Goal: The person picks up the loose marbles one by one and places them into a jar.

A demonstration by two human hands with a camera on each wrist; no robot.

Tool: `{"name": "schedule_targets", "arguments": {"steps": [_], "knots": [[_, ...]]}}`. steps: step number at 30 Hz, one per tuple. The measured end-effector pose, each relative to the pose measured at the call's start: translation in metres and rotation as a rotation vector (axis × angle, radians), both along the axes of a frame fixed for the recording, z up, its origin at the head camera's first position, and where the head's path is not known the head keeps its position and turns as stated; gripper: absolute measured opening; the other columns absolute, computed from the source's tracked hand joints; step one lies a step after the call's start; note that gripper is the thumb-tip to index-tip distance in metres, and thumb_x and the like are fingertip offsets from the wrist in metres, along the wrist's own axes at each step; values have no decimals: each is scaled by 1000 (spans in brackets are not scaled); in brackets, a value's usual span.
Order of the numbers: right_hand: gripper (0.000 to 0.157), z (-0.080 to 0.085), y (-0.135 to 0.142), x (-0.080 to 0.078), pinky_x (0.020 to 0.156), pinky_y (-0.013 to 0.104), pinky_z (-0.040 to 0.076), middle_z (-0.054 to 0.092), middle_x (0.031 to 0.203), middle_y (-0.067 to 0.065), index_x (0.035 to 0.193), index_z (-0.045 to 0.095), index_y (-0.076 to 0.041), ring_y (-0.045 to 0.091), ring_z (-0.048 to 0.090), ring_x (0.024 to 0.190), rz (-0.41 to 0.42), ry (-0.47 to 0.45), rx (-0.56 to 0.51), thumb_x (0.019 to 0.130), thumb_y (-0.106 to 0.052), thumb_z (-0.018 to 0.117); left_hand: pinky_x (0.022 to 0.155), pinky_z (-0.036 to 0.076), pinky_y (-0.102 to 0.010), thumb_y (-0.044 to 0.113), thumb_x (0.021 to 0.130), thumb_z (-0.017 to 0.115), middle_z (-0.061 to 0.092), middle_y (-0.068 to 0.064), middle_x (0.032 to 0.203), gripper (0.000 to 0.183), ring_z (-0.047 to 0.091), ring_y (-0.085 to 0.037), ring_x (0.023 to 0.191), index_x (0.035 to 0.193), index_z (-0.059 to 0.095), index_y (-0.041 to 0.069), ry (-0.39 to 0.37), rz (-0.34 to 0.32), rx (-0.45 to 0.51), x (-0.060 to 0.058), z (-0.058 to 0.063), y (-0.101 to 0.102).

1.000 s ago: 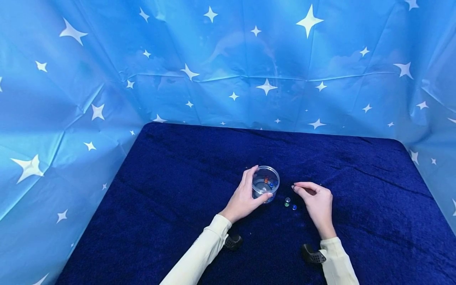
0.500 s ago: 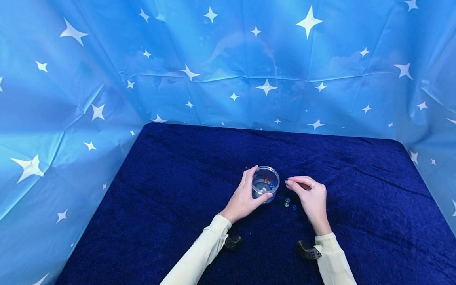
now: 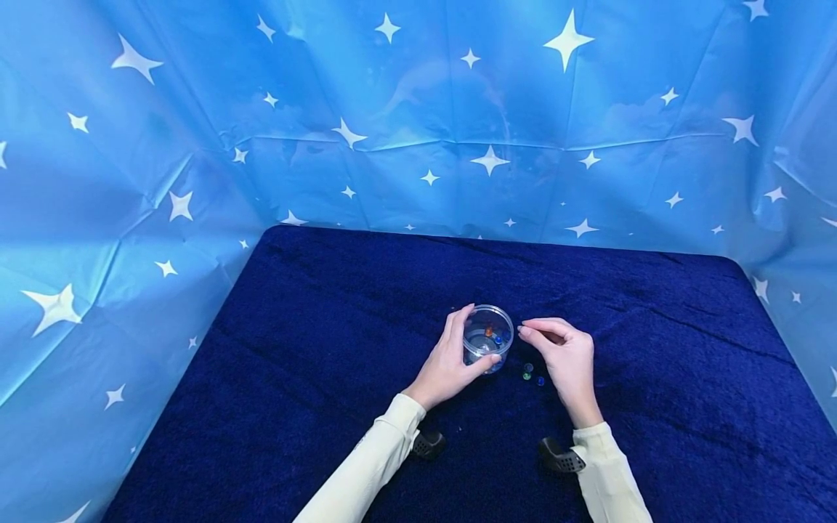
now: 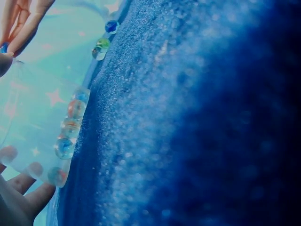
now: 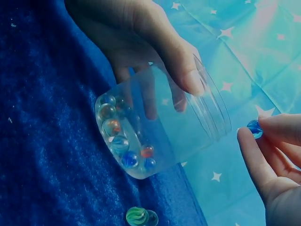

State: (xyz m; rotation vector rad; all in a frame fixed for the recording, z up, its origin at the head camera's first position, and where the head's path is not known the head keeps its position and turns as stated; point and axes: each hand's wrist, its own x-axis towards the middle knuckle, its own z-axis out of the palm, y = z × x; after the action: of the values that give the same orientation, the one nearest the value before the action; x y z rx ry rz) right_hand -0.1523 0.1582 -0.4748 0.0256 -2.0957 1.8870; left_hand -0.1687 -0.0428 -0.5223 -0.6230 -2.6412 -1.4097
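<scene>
Clear jar [image 5: 176,136]; streaked blue marble [image 5: 255,129]

I see a navy plush-covered table [image 3: 314,327]; on it: clear plastic jar [image 3: 487,341], green marble [image 3: 527,376], clear marble [image 3: 528,367], blue marble [image 3: 540,381].

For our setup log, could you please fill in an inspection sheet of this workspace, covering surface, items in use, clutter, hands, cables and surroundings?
Surface: dark blue plush cloth, lightly creased.
Job's things: clear open jar holding several marbles, exact count uncertain; loose on the cloth nearby, a green marble, a blue marble and a clear-looking marble.
Clutter: tiny pale speck on the cloth, too small to identify.
Hands: left hand grips the jar; right hand pinches another blue marble just beside the jar's opening.
Cables: nothing seen.
Surroundings: blue backdrop with white stars; pale sleeves, with a black device at each wrist.
</scene>
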Motion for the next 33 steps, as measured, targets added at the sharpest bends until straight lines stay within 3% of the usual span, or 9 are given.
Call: {"name": "schedule_targets", "arguments": {"steps": [9,33], "knots": [[10,5,-7,0,75,15,54,74,98,25,94,78,10,3,70,82,22,-7,-4,86,4,80,115,39,-46,37,90,79,40,-14,154,91,49,-32,137,158,30,3,14,1,-1,-1,0,0],[11,5,-17,-2,74,14,51,74,99,24,95,78,8,0,67,81,45,-25,52,86,2,81,115,39,-46,37,91,79,39,-13,154,91,49,-31,137,158,28,4,11,-2,-2,0,-1,0]]}}
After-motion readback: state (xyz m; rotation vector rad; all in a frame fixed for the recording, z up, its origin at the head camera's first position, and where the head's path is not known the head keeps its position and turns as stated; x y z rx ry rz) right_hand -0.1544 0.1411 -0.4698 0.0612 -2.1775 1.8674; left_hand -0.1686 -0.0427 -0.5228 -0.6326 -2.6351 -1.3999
